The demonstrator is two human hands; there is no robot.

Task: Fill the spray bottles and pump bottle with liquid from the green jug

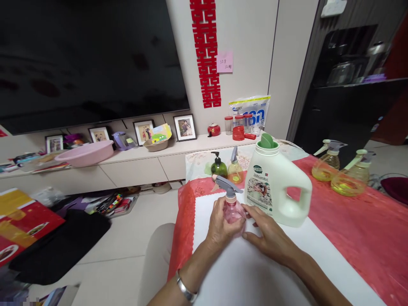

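Left hand: wrapped around the pink spray bottle, thumb across the front, fingers curled about the far side; a firm, closed grip.
Right hand: at the bottle's right side, thumb and fingers parted; cannot tell whether gripping or only touching.
Pink spray bottle: nearly upright over the white mat, just left of the jug; base hidden by the hands.
Trigger head: gray with a peach collar, nozzle toward the left.
Bracelet: silver, around the left wrist.
Pale-green jug: upright on the mat, handle to the right, green cup-shaped piece in the mouth.
Behind the hands: green pump bottle just beside a yellow-tinted spray bottle.
Table's right side: two more spray bottles with yellow liquid, near each other on the red tablecloth.
TV cabinet: topped with a pink basin, framed photos and red-lidded jars.
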